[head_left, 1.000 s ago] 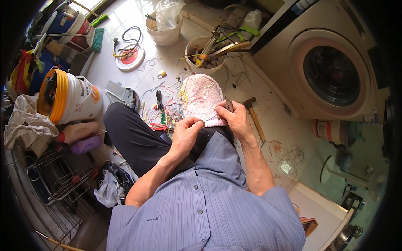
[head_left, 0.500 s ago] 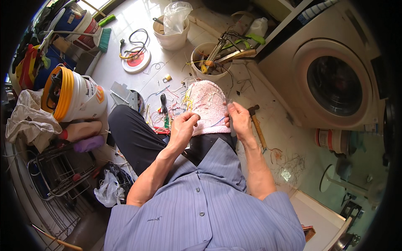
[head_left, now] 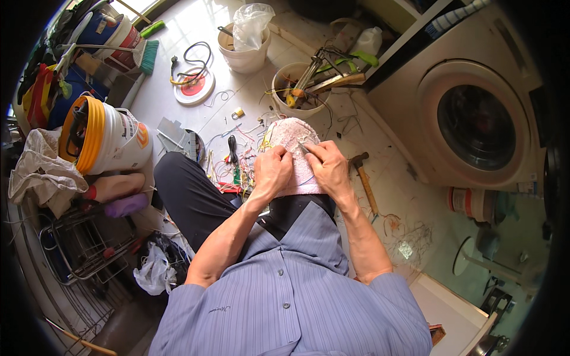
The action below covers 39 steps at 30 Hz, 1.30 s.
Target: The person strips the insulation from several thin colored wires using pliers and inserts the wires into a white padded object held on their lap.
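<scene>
A pink, scrap-strewn cloth pad (head_left: 285, 128) rests over my right knee. Both hands are on it: my left hand (head_left: 272, 170) is closed, pinching something I cannot make out, and my right hand (head_left: 331, 172) grips a small metal blade-like tool (head_left: 304, 149), its tip pointing inward. Thin wires lie on the pad. Just left of it on the floor are a tangle of coloured wires (head_left: 217, 169), a coiled black cable (head_left: 232, 148), a green circuit board (head_left: 236, 175) and a clear plastic case (head_left: 173, 136). A hammer (head_left: 367, 187) lies to the right.
A bucket of tools (head_left: 279, 83), a bucket with a plastic bag (head_left: 237, 56), a round lid (head_left: 193, 95) and a small padlock (head_left: 237, 113) stand or lie ahead. Stacked buckets (head_left: 122, 151), a broom (head_left: 145, 56) and a wire rack (head_left: 71, 237) line the left; a washing machine (head_left: 427, 148) is right.
My right hand has moved left onto the middle of the pad, angling the tool inward. My left hand has risen slightly, and the two hands are closer together.
</scene>
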### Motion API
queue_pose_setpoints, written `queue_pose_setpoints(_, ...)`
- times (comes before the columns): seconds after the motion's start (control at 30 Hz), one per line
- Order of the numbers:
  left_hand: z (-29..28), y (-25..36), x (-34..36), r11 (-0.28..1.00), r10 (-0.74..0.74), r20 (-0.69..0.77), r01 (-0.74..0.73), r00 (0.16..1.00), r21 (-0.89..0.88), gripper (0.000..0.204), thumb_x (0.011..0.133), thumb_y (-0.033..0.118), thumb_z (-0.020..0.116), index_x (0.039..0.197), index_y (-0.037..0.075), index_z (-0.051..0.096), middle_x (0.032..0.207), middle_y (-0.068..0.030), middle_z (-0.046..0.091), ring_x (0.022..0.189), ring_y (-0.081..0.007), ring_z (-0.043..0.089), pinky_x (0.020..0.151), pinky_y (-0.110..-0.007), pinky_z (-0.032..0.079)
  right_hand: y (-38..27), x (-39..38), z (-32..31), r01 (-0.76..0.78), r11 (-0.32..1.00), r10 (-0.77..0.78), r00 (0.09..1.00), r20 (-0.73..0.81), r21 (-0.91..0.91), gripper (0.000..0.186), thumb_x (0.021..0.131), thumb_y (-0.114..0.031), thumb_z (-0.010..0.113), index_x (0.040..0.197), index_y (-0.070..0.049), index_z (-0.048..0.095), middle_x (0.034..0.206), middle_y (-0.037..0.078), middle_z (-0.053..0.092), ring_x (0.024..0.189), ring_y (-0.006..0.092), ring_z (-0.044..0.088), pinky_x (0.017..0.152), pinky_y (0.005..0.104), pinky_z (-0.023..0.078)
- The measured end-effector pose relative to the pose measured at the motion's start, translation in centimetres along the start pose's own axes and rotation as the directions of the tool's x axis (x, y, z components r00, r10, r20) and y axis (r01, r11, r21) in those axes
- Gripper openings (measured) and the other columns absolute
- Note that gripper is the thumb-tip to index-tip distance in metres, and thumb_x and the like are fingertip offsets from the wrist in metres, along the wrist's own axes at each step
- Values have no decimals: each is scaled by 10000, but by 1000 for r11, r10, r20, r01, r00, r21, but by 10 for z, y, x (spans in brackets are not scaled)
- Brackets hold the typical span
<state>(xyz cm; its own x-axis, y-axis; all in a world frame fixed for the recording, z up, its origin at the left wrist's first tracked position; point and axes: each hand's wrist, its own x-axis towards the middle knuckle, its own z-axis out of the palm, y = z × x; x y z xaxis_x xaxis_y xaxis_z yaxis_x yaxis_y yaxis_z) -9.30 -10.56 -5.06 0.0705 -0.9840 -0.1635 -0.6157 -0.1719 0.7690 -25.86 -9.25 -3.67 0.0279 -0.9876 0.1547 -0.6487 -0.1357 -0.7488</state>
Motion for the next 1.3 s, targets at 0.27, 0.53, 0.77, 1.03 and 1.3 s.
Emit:
queue_pose_setpoints(0.27, 5, 4, 0, 984, 151, 30, -153, 988, 95, 199, 872, 199, 605, 838, 17, 676, 817, -216, 669, 794, -406, 662, 705, -469, 514, 4, -3, 3, 78, 994, -75, 996, 40, -77, 239, 808, -101, 734, 1040, -44, 748, 969, 126, 658, 896, 297, 641, 799, 369, 519)
queue_pose_setpoints(0.53, 14, -8, 0, 955, 296, -42, -296, 954, 4, 164, 859, 151, 614, 778, 9, 622, 749, -199, 628, 720, -394, 634, 644, -459, 487, 4, -4, 6, 14, 997, -11, 1000, 27, -82, 236, 795, -123, 735, 1026, -77, 758, 991, 112, 653, 925, 311, 611, 839, 402, 504)
queue_pose_setpoints(0.77, 14, -22, -7, 944, 310, -125, -320, 943, -77, 158, 843, 128, 630, 751, 1, 613, 709, -195, 617, 661, -383, 619, 600, -437, 474, 1, -8, 9, 14, 996, -16, 1000, -21, -92, 239, 775, -112, 747, 1012, -96, 763, 1012, 97, 652, 931, 309, 593, 848, 404, 498)
queue_pose_setpoints(1.03, -3, -31, -27, 959, 198, -119, -218, 973, -181, 164, 851, 126, 638, 776, -20, 631, 669, -157, 598, 608, -257, 592, 597, -363, 455, 3, -9, 13, 23, 995, -27, 999, -45, -97, 233, 783, -109, 739, 1013, -75, 758, 1006, 109, 652, 928, 312, 598, 853, 403, 493)
queue_pose_setpoints(1.3, -14, -27, -31, 938, 18, 26, -8, 999, -345, 232, 911, 176, 633, 890, -50, 681, 695, -106, 645, 660, -135, 581, 635, -314, 469, 20, -12, 3, -155, 945, 166, 986, -13, 288, 247, 819, -72, 730, 1063, -34, 742, 1033, 99, 655, 921, 222, 643, 816, 299, 509)
